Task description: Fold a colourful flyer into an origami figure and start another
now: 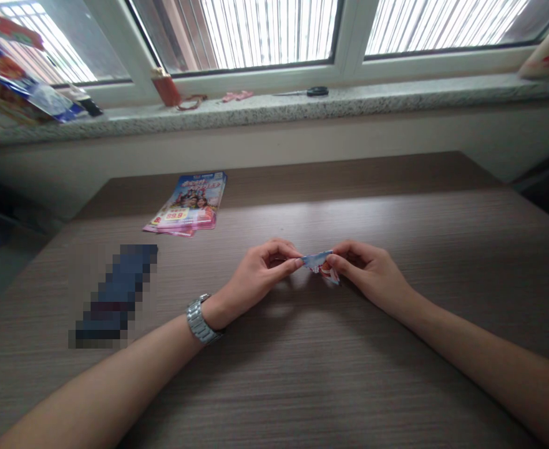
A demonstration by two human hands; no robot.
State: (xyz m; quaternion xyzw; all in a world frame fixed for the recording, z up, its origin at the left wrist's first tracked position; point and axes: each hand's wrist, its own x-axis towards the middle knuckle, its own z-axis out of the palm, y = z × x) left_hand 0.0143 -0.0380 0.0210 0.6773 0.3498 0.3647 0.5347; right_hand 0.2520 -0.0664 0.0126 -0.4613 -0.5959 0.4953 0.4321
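A small folded piece of printed paper (317, 260), light blue with red and white parts, is held between my two hands just over the brown table (274, 374). My left hand (267, 268), with a metal watch (202, 319) on its wrist, pinches the paper's left end between thumb and fingers. At the other end, my right hand (365, 268) grips it in a similar pinch. A loose red-and-white corner hangs down near the right thumb. The fingertips cover both ends of the paper.
A stack of colourful flyers (193, 202) lies at the table's back left. Nearer, to the left, is a blurred-out dark rectangular object (115, 296). On the stone windowsill (256, 115) are a red lighter-like item (166, 89), scissors (316, 91), a snack bag (17, 81) and a bottle (548, 53).
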